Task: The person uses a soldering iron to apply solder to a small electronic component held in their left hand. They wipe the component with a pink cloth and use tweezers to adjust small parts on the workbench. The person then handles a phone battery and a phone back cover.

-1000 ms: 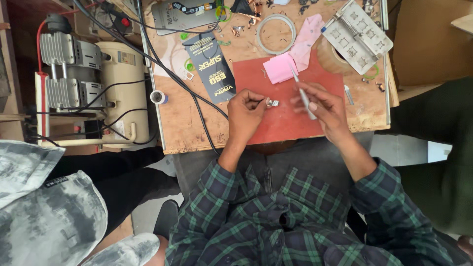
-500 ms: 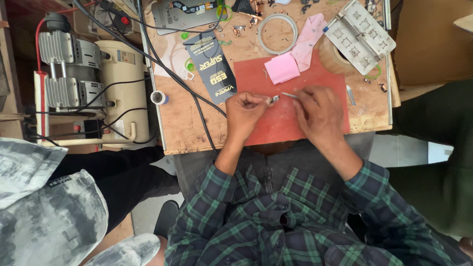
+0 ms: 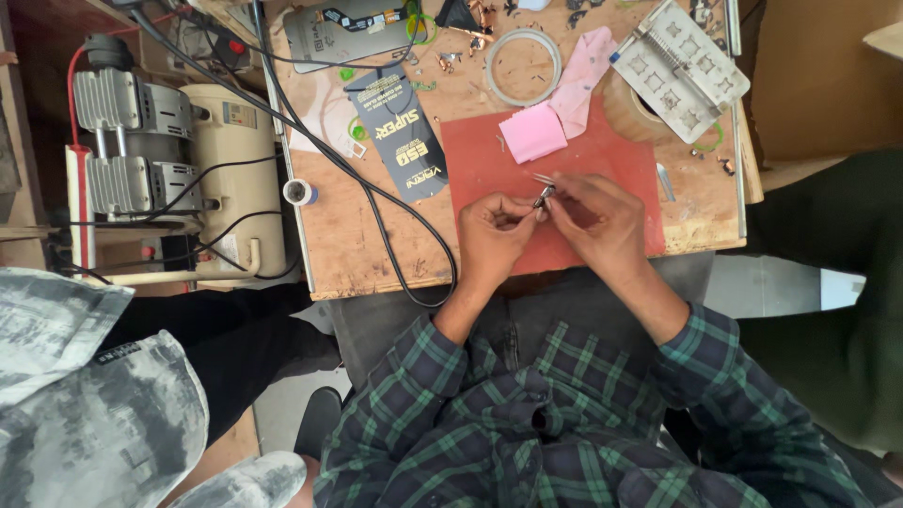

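Worn wooden tabletop (image 3: 376, 245) with red mat (image 3: 583, 160); air compressor (image 3: 179, 179) stands beside it. Left hand (image 3: 494, 235) and right hand (image 3: 597, 221) meet above the mat, fingers pinching metal tweezers (image 3: 544, 193).

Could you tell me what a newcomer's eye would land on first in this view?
Probably the two hands meeting over the red mat at the bench's middle: the left hand pinches a tiny part, and the right hand brings slim metal tweezers to it. Next, the cream air compressor at far left.
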